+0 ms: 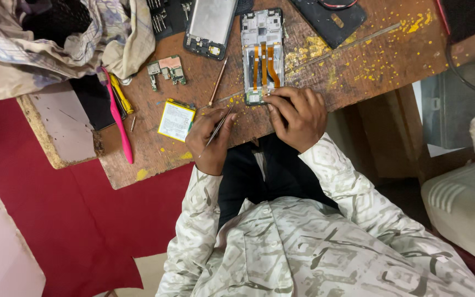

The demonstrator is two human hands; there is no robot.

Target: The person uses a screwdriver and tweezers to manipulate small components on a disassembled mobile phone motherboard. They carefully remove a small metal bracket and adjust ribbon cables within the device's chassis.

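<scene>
while the left hand pinches tweezers, the right hand presses fingertips closed on one opened phone frame bearing three orange ribbon cables.

The desk is worn brown wood speckled with yellow flecks. The opened phone frame is pale grey-white with 3 orange ribbon strips down its middle. Beside it the second phone body shows a grey panel in a black rim. The battery is white with a yellow-green edge. A bright pink tool lies near a yellow one. The floor is deep red. The sleeves carry a cream and grey-olive angular pattern.
</scene>
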